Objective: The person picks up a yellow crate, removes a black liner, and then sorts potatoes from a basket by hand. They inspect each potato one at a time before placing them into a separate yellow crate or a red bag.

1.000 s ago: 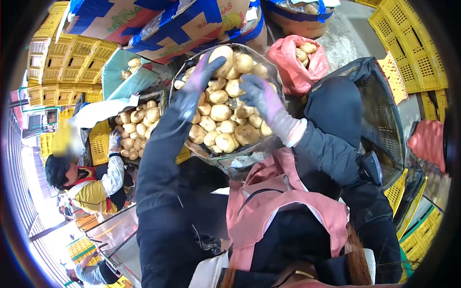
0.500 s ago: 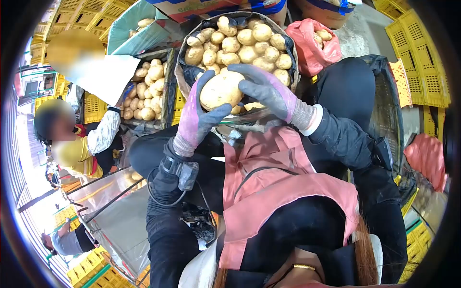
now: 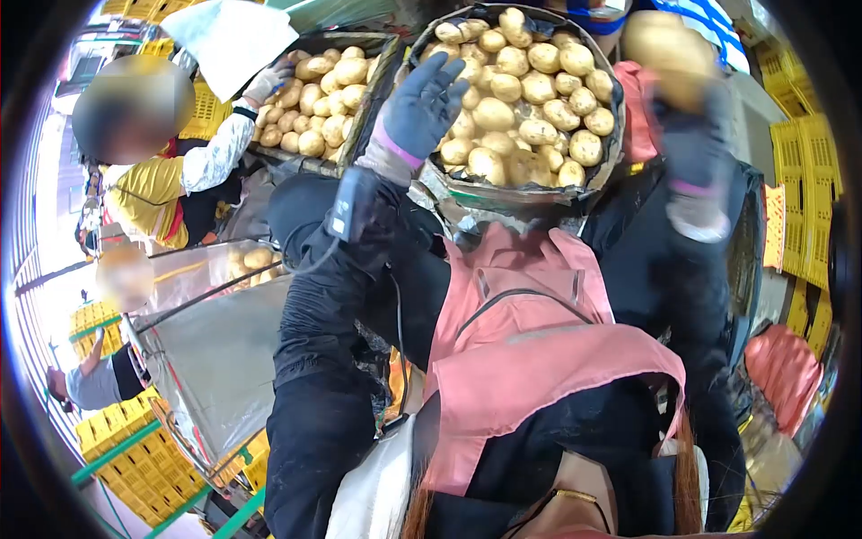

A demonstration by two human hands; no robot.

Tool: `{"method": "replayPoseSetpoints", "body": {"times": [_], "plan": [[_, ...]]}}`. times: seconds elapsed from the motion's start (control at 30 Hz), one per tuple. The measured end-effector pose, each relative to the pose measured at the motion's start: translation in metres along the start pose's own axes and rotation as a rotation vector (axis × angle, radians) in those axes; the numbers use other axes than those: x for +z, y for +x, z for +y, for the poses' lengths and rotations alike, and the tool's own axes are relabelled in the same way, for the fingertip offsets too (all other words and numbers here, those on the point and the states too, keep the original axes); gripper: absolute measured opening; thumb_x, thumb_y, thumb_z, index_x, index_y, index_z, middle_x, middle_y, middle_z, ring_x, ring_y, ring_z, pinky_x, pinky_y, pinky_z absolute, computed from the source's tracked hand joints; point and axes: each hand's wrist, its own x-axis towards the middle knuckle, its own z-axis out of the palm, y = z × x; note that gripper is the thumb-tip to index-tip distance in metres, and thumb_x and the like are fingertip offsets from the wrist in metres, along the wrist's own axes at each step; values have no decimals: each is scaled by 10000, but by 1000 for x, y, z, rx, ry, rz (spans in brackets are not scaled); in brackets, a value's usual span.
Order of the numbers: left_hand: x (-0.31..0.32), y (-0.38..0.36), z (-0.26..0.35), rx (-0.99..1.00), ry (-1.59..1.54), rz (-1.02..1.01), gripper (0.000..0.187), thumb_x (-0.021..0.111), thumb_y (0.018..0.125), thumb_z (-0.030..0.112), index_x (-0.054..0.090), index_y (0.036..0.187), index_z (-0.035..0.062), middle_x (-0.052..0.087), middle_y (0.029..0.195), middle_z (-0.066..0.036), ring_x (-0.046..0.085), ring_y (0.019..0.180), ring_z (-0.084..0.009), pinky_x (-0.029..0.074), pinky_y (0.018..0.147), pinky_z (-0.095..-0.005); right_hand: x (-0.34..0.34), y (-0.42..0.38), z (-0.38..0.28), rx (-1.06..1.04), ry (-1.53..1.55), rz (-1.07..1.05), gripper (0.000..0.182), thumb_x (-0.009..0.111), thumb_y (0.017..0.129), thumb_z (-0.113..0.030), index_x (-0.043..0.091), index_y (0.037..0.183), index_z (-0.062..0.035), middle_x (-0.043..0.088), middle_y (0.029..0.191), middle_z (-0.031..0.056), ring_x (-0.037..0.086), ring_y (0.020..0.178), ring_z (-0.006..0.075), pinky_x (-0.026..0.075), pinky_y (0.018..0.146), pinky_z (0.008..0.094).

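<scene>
A round, black-lined basket point(image 3: 588, 187) full of potatoes point(image 3: 537, 87) stands in front of my knees. My left hand point(image 3: 422, 106), in a grey and purple work glove, is raised at the basket's left edge. Its fingers are spread and nothing is in them. Off the basket's right side is my right hand point(image 3: 693, 135), gloved alike and blurred by motion. It is closed on a large potato point(image 3: 669, 56), also smeared, held over or beside a red bag point(image 3: 636, 112). The fingers' exact placement cannot be made out.
Left of the basket is a crate point(image 3: 370, 90) of potatoes, with a co-worker's gloved hand point(image 3: 269, 81) at its near left edge. Yellow crates point(image 3: 804, 180) are stacked on the right, and others point(image 3: 130, 454) at lower left. A grey sheet-covered surface point(image 3: 211, 359) lies left of me.
Both hands held the large potato above the basket before. My left hand has let go, while my right has carried the potato to the right. The view has shifted.
</scene>
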Motion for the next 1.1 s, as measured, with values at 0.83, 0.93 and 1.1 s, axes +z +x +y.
{"method": "replayPoseSetpoints", "body": {"times": [0.83, 0.93, 1.1], "plan": [[110, -198, 192, 226, -696, -634, 109, 529, 916, 114, 592, 980, 51, 668, 966, -78, 664, 772, -192, 541, 728, -336, -283, -152, -38, -48, -1022, 478, 346, 598, 928, -214, 615, 1143, 56, 647, 1103, 114, 611, 980, 187, 501, 839, 310], [99, -183, 189, 480, -407, -847, 446, 535, 932, 82, 410, 1348, -21, 592, 1170, -102, 587, 1035, -250, 519, 902, -382, -244, -73, -94, -221, -1281, 620, 384, 628, 919, -208, 597, 1196, 56, 625, 1180, 159, 595, 1062, 210, 450, 946, 290], [99, -180, 187, 482, -266, -709, 331, 506, 912, 30, 502, 1239, -25, 617, 1077, -113, 601, 974, -220, 528, 866, -354, -18, -50, -97, -718, -1072, 199, 320, 542, 973, -117, 583, 1253, 32, 619, 1238, 116, 580, 1135, 189, 433, 999, 306]]}}
